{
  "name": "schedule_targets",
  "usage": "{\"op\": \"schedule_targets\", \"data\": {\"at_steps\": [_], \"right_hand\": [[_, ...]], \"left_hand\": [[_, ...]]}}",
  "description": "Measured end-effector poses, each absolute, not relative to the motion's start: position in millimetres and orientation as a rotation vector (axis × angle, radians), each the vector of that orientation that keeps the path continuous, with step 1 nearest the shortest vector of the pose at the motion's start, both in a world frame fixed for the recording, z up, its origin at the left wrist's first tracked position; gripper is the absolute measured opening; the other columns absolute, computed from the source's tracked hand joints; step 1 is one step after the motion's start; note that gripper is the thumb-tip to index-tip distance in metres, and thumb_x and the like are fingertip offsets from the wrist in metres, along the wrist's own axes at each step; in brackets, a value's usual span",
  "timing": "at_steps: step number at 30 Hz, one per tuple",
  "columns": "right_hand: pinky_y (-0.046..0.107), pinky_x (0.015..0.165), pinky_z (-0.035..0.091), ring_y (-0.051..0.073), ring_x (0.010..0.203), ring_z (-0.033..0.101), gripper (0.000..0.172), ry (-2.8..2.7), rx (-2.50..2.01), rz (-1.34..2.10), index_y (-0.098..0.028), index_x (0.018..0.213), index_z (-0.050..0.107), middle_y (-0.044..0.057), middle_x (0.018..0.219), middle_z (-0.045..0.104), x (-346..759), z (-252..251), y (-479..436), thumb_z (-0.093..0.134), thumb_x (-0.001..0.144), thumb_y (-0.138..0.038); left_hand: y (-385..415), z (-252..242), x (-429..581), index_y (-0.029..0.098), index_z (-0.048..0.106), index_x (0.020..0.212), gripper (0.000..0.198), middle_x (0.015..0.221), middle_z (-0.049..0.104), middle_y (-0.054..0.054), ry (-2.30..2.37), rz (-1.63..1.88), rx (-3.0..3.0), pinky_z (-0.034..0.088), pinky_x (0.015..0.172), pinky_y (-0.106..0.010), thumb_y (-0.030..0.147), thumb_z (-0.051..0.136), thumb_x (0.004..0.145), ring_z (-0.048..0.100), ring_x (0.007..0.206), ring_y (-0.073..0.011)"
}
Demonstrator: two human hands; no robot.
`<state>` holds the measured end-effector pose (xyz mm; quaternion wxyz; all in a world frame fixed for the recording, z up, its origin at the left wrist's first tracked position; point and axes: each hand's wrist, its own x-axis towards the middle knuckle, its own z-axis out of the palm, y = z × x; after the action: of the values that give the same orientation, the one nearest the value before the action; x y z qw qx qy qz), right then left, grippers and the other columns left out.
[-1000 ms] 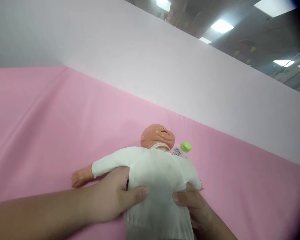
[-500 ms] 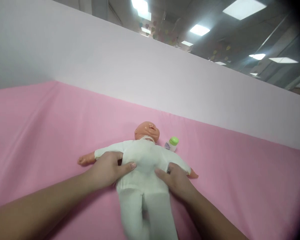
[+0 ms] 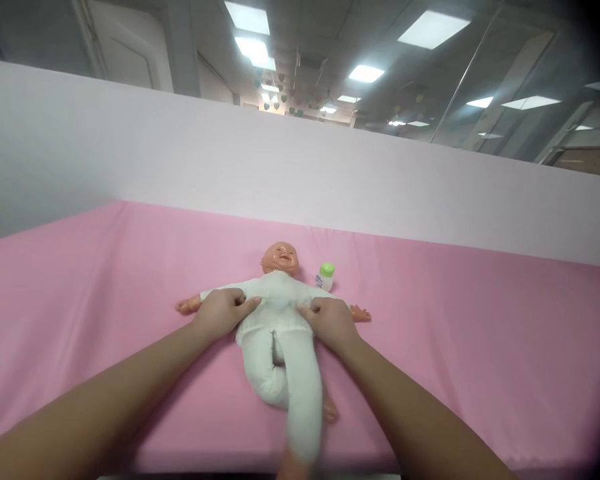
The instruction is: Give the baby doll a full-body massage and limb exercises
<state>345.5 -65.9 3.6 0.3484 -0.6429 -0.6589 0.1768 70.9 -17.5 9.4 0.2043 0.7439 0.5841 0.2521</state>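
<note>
On a pink-covered surface [image 3: 430, 320] below a white partition [image 3: 300, 170], a baby doll [image 3: 280, 293] in white clothing lies face up with arms spread, its torso gripped by the person's left hand [image 3: 221, 312] and right hand [image 3: 333, 324] at either side, thumbs on its front, a green-capped bottle [image 3: 324, 277] near its head.
</note>
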Motion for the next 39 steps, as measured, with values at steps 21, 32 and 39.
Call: {"op": "schedule_targets", "data": {"at_steps": [21,32,39], "right_hand": [[0.055,0.124,0.029,0.031,0.146,0.045,0.046,-2.147,-1.08,0.842,-0.037,0.141,0.064,0.003,0.156,0.052,340.8,13.5,-107.5,0.055,0.097,-0.028],[0.052,0.122,0.035,0.035,0.148,0.043,0.046,-2.329,-1.136,0.786,-0.042,0.138,0.065,0.001,0.163,0.042,346.5,12.4,-104.2,0.062,0.093,-0.04],[0.049,0.12,0.039,0.035,0.151,0.038,0.062,-2.462,-1.218,0.645,-0.053,0.137,0.061,-0.007,0.164,0.04,341.6,6.2,-97.6,0.071,0.077,-0.039]], "left_hand": [[-108.6,-1.3,54.1,0.031,0.055,0.148,0.06,0.139,0.062,-0.012,0.792,0.863,2.443,0.047,0.108,-0.046,0.034,0.071,0.091,0.061,0.124,-0.0309],[-101.9,-0.8,39.8,0.029,0.072,0.134,0.062,0.143,0.062,-0.014,0.492,0.814,1.966,0.046,0.111,-0.045,0.053,0.084,0.079,0.06,0.131,-0.0344],[-126.9,-1.6,42.0,0.029,0.065,0.142,0.065,0.145,0.062,-0.013,0.657,0.845,2.274,0.049,0.11,-0.043,0.059,0.074,0.085,0.061,0.13,-0.0341]]}}
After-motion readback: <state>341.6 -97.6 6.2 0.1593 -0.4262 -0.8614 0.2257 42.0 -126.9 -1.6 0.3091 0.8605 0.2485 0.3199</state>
